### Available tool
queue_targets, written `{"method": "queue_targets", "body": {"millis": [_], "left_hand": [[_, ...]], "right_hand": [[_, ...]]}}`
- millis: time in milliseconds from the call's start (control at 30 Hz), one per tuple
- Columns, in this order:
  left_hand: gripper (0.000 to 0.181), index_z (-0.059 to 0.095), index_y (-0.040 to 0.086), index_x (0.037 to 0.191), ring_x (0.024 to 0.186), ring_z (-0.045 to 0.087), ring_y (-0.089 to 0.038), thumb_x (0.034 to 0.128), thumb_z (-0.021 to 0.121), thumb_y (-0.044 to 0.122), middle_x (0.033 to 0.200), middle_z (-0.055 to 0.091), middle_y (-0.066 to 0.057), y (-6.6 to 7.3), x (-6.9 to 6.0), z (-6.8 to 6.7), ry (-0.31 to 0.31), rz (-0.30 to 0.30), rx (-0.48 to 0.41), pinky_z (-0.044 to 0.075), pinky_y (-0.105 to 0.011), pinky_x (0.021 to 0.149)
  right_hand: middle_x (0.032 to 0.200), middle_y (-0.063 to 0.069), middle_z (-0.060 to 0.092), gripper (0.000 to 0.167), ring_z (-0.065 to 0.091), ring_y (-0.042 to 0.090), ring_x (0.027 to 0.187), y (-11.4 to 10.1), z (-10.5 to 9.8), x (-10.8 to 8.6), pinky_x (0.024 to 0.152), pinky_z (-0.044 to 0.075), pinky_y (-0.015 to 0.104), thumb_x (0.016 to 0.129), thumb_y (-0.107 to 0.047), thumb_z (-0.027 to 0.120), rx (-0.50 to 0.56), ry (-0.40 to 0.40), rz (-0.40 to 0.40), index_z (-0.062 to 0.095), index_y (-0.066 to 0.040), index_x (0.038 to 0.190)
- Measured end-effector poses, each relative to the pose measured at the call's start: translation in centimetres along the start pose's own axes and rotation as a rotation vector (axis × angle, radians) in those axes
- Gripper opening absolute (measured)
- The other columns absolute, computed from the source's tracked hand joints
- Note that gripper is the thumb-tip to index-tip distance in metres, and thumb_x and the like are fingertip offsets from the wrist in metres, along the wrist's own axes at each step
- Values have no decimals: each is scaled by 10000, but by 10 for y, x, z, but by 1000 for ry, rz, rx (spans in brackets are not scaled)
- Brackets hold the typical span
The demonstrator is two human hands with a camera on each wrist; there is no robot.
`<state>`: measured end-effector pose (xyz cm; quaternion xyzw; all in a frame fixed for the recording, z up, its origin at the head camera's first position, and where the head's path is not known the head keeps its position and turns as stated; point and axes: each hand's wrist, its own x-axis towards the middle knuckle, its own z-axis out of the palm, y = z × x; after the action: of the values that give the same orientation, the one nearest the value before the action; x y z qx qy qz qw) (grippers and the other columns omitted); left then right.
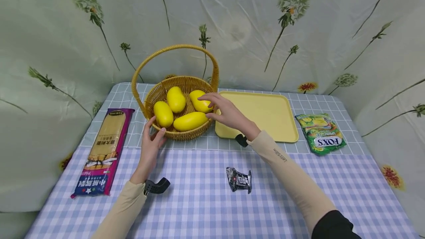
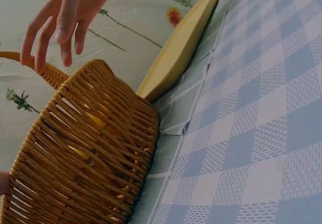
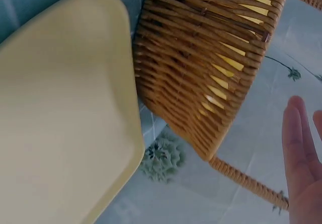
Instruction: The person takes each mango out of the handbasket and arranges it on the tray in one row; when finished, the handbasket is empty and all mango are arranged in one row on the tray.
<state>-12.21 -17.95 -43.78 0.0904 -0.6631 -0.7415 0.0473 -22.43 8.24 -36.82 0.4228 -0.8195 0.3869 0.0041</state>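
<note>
A wicker basket (image 1: 190, 134) with a tall arched handle stands at the back, holding several yellow mango-like fruits (image 1: 190, 121). My left hand (image 1: 151, 146) is at the basket's front left, with its thumb and fingers spread against the side. Only a fingertip of it shows at the edge of the left wrist view. Over the basket's right rim hovers my right hand (image 1: 229, 111), its fingers extended and slightly bent above the rightmost fruit (image 1: 198, 100). Nothing is held in it. In the right wrist view, the right hand (image 3: 304, 168) appears apart from the wicker side.
A pale yellow tray (image 1: 265, 115) lies right of the basket, close to it. Farther right is a green Fox's candy bag (image 1: 321, 134). A long pasta pack (image 1: 103, 150) lies on the left. A small black wrapped packet (image 1: 239, 180) sits on the checked cloth in front.
</note>
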Motion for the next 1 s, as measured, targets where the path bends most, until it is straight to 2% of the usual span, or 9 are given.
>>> {"method": "queue_targets", "body": {"millis": [267, 400, 500, 767, 1000], "left_hand": [[572, 224, 175, 1514, 1319, 328, -301, 1011, 496, 188, 1561, 100, -44, 0, -1, -1, 4, 14, 10, 362, -486, 1042], [580, 211, 171, 1520, 1320, 320, -297, 1011, 491, 173, 1566, 78, -41, 2, -2, 1, 6, -9, 8, 358, -476, 1048], [585, 205, 168, 1521, 1325, 316, -286, 1011, 491, 175, 1564, 86, -38, 3, -2, 1, 1, -13, -5, 355, -470, 1053], [569, 226, 177, 1512, 1319, 324, -295, 1012, 496, 196, 1551, 120, -49, -2, 0, 0, 7, 18, 21, 362, -483, 1043], [570, 220, 177, 1514, 1326, 321, -291, 1013, 491, 185, 1554, 117, -47, 0, 0, 1, 3, 10, 13, 356, -480, 1049]], "right_hand": [[1330, 113, 494, 459, 573, 290, 1031, 2, 9, 16, 844, 519, 353, 900, -7, 648, 87, -122, 75, 518, -61, 1337], [1341, 118, 489, 448, 560, 327, 1089, 5, 14, 20, 898, 498, 422, 911, -6, 631, 137, -176, 93, 517, -46, 1343], [1340, 120, 493, 444, 540, 341, 1127, 5, 16, 22, 933, 468, 466, 916, -14, 627, 135, -213, 95, 517, -43, 1345], [1366, 82, 498, 434, 477, 292, 1212, 4, 20, 31, 1009, 402, 404, 919, -22, 619, 65, -278, 85, 533, -56, 1343], [1383, 53, 489, 463, 402, 274, 1292, 5, 25, 45, 1062, 339, 427, 909, 9, 612, 94, -395, 133, 526, -85, 1354]]}}
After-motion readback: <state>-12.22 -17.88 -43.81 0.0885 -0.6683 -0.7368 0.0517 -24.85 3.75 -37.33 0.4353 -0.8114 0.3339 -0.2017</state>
